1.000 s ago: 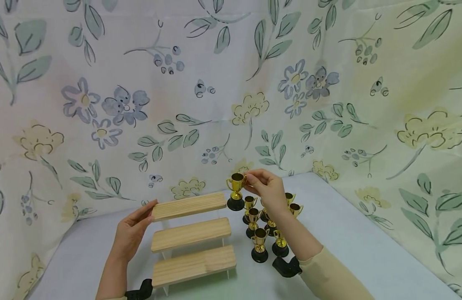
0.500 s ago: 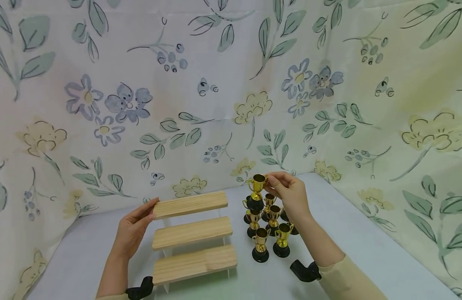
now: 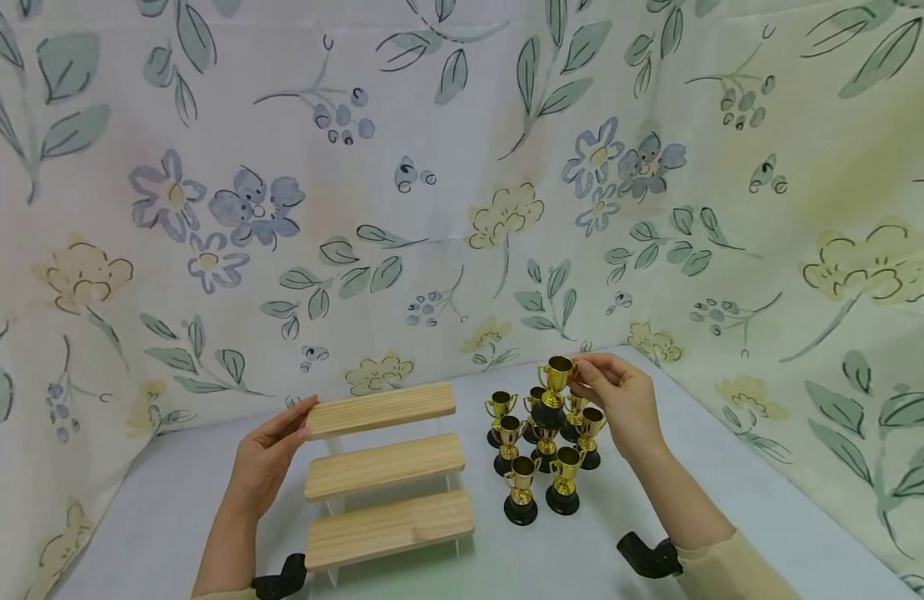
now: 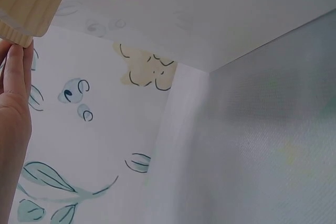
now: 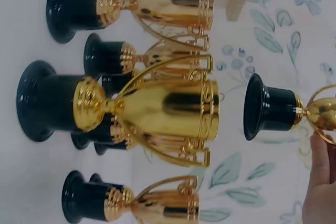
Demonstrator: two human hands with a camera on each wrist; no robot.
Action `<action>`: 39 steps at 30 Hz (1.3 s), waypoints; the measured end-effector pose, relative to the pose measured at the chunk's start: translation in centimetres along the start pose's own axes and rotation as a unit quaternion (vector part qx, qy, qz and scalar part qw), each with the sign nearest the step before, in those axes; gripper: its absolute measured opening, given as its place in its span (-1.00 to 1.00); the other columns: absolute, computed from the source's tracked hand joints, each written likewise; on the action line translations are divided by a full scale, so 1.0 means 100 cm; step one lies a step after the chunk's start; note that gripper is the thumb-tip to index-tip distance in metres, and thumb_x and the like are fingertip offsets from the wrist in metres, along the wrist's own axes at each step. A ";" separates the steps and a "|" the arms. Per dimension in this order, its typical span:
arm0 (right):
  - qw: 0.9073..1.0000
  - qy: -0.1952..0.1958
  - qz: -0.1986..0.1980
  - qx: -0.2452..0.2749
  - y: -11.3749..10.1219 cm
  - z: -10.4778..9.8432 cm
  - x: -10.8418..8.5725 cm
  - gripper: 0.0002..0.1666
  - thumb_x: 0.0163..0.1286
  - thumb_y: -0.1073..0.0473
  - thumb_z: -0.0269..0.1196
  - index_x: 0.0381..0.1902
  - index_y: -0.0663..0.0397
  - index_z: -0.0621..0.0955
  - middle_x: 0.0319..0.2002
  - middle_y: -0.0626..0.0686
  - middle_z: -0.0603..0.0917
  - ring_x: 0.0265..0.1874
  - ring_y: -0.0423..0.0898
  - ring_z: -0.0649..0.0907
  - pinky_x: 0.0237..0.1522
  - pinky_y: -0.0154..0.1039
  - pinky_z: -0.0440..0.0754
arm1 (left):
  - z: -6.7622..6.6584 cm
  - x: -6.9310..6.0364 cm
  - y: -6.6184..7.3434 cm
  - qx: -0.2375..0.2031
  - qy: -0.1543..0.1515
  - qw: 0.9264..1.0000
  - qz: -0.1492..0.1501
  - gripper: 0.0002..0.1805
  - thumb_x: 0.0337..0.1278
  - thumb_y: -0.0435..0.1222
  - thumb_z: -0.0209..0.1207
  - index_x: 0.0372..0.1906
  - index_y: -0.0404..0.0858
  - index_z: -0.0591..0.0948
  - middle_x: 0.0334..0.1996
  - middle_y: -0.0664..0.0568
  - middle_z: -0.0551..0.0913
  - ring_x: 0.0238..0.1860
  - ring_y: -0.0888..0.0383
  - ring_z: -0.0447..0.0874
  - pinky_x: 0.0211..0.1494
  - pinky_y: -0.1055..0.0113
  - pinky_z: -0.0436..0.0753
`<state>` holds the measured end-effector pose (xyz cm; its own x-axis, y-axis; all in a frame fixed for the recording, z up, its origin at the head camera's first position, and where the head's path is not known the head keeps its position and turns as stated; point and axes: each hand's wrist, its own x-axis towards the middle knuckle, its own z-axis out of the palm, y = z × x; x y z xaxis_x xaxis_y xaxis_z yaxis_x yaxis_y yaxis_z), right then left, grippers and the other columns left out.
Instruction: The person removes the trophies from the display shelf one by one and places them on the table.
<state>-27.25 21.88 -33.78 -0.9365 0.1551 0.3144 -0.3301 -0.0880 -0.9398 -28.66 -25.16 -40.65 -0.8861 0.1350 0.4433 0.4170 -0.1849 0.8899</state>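
Observation:
A small gold trophy cup (image 3: 556, 385) on a black base hangs from my right hand (image 3: 619, 402), which pinches one of its handles. It is upright, above a group of similar trophy cups (image 3: 521, 487) standing on the table. In the right wrist view, the held trophy's base (image 5: 270, 107) is off the surface, apart from the standing ones. My left hand (image 3: 262, 467) grips the left end of the top board of a three-tier wooden display stand (image 3: 387, 467). In the left wrist view, its fingers (image 4: 17, 66) touch the underside of the wood.
The white-covered table (image 3: 184, 508) reaches back to a floral cloth backdrop (image 3: 432, 167). Clear supports hold up the stand's boards, just left of the trophies. A black wrist strap piece (image 3: 649, 557) is by the right sleeve, and a similar one (image 3: 280, 577) by the left.
My right hand has carried the trophy rightward, away from the top board's right end to over the standing trophies. My left hand has stayed on the stand.

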 end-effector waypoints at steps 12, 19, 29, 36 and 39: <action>0.999 0.007 -0.018 0.036 0.005 -0.031 -0.005 -0.89 0.37 0.16 0.27 -0.20 0.03 0.69 -0.30 -0.20 0.80 -0.25 -0.31 0.78 -0.11 -0.35 0.75 | 0.002 0.000 0.001 -0.006 -0.003 1.000 0.006 -0.46 0.33 -0.60 0.01 0.36 -0.66 0.22 0.19 0.26 0.64 0.23 0.42 0.57 0.26 0.64 0.53; 0.999 0.015 -0.017 0.036 0.012 -0.048 -0.012 -0.88 0.38 0.18 0.27 -0.18 0.06 0.68 -0.28 -0.20 0.80 -0.24 -0.30 0.78 -0.11 -0.35 0.75 | 0.001 0.000 0.000 -0.002 -0.005 1.000 0.006 -0.47 0.34 -0.60 0.00 0.37 -0.65 0.22 0.19 0.27 0.64 0.22 0.43 0.58 0.27 0.64 0.53; 0.999 0.039 0.004 0.006 0.017 -0.060 -0.021 -0.83 0.36 0.15 0.28 -0.14 0.08 0.66 -0.26 -0.23 0.79 -0.24 -0.32 0.78 -0.13 -0.38 0.76 | 0.000 0.000 0.000 -0.014 -0.002 1.000 0.008 -0.47 0.33 -0.61 0.00 0.37 -0.61 0.25 0.19 0.27 0.65 0.24 0.42 0.57 0.27 0.63 0.53; 0.999 0.035 -0.003 0.023 0.023 -0.068 -0.025 -0.90 0.37 0.18 0.27 -0.20 0.04 0.68 -0.29 -0.21 0.79 -0.27 -0.31 0.78 -0.14 -0.36 0.76 | 0.000 0.000 -0.001 -0.007 0.002 1.000 0.006 -0.48 0.33 -0.60 0.01 0.37 -0.60 0.27 0.19 0.28 0.65 0.24 0.43 0.57 0.27 0.64 0.53; 0.999 0.037 0.010 0.014 0.026 -0.071 -0.028 -0.88 0.36 0.16 0.29 -0.19 0.05 0.68 -0.29 -0.22 0.79 -0.26 -0.31 0.78 -0.14 -0.37 0.76 | 0.000 0.001 -0.001 -0.008 0.000 1.000 0.008 -0.48 0.33 -0.60 0.01 0.37 -0.61 0.27 0.19 0.27 0.65 0.23 0.42 0.58 0.27 0.63 0.53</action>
<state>-24.63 28.23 -38.08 -0.9316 0.2261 0.2847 -0.3164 -0.1187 -0.9412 -28.76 -25.10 -40.75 -0.8790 0.1319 0.4581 0.4283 -0.2033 0.8804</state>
